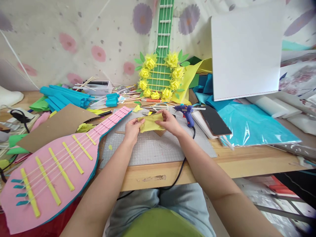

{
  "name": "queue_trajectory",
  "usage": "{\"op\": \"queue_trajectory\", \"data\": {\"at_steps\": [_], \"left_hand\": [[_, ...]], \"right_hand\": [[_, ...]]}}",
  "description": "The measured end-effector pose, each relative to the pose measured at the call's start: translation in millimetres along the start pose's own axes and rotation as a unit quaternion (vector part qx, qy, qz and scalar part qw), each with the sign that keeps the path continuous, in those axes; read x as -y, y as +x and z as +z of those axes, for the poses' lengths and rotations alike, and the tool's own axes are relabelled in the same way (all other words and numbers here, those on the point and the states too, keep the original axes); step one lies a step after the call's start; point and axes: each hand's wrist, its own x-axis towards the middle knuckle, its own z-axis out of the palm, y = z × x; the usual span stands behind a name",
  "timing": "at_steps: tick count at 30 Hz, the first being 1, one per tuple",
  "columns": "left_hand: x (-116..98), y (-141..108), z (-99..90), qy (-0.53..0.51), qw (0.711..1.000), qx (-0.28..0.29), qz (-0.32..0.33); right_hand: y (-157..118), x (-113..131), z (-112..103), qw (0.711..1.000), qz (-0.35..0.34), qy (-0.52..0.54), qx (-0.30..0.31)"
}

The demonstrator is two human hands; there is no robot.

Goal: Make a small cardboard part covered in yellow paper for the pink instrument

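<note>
Between my two hands I hold up a small rectangular piece of yellow paper (pixel 151 123), just over the grey cutting mat (pixel 145 154). My left hand (pixel 134 129) pinches its left end, thumb on the near face. At the opposite end, my right hand (pixel 171 122) has thumb and fingers closed on it. Right behind the paper lie scissors (pixel 159 106), partly hidden. A blue glue gun (pixel 187 114) rests beyond my right hand, its black cord running down over the table edge. Some brown cardboard (pixel 160 132) shows beneath the paper.
A pink paper guitar (pixel 56 168) lies at the left, overhanging the edge. A green guitar (pixel 161 70) with yellow flowers leans on the back wall. A black phone (pixel 215 120), a blue plastic-wrapped pack (pixel 254 126) and a white board (pixel 247 52) stand or lie to the right.
</note>
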Motion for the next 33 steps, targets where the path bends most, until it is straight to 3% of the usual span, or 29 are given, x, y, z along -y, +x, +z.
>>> {"op": "queue_trajectory", "data": {"at_steps": [4, 8, 13, 19, 27, 33], "left_hand": [[2, 1, -0.4, 0.032, 0.999, -0.013, 0.018], [3, 1, -0.9, 0.035, 0.999, 0.011, 0.023], [4, 1, -0.6, 0.046, 0.996, 0.07, -0.016], [2, 0, 1.1, 0.029, 0.998, 0.045, -0.031], [0, -1, -0.5, 0.023, 0.996, 0.07, -0.043], [-4, -2, 1.1, 0.038, 0.997, 0.055, -0.044]], "right_hand": [[-2, 6, 0, 0.999, 0.043, -0.009, 0.032], [1, 5, 3, 0.998, 0.064, -0.013, -0.002], [4, -2, 4, 0.998, 0.008, -0.061, -0.035], [2, 0, -3, 0.975, -0.042, -0.206, -0.066], [0, 1, -11, 0.967, -0.071, -0.235, -0.073], [-1, 0, -12, 0.961, -0.066, -0.257, -0.075]]}}
